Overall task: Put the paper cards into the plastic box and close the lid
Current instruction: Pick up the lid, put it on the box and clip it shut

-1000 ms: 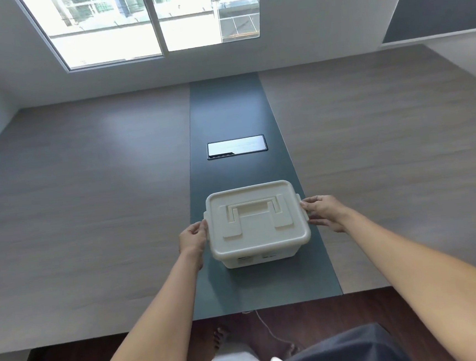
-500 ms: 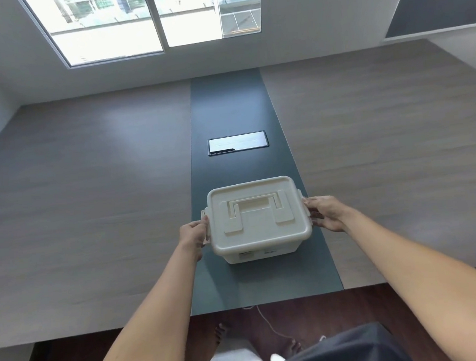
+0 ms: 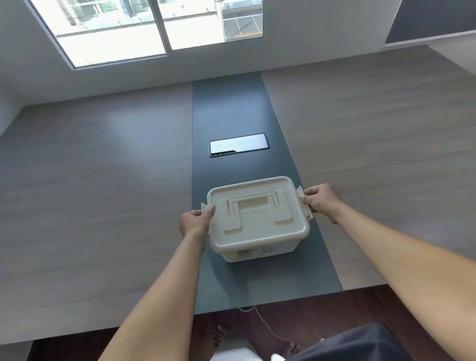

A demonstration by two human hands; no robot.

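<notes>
Tabletop (image 3: 90,222) — lidded box (image 3: 257,221) between hands (image 3: 195,221)

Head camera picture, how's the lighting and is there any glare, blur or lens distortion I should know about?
In the head view, the window is blown out to near white; its light leaves a pale sheen on the table and a bright reflection on the dark panel. Wide-angle distortion bows the table edges and stretches the forearms. The plastic box and both hands are fairly sharp, while the box's label is too soft to read.

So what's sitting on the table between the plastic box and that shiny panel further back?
Nothing: in the head view, only bare dark centre strip separates the plastic box from the shiny panel.
</notes>
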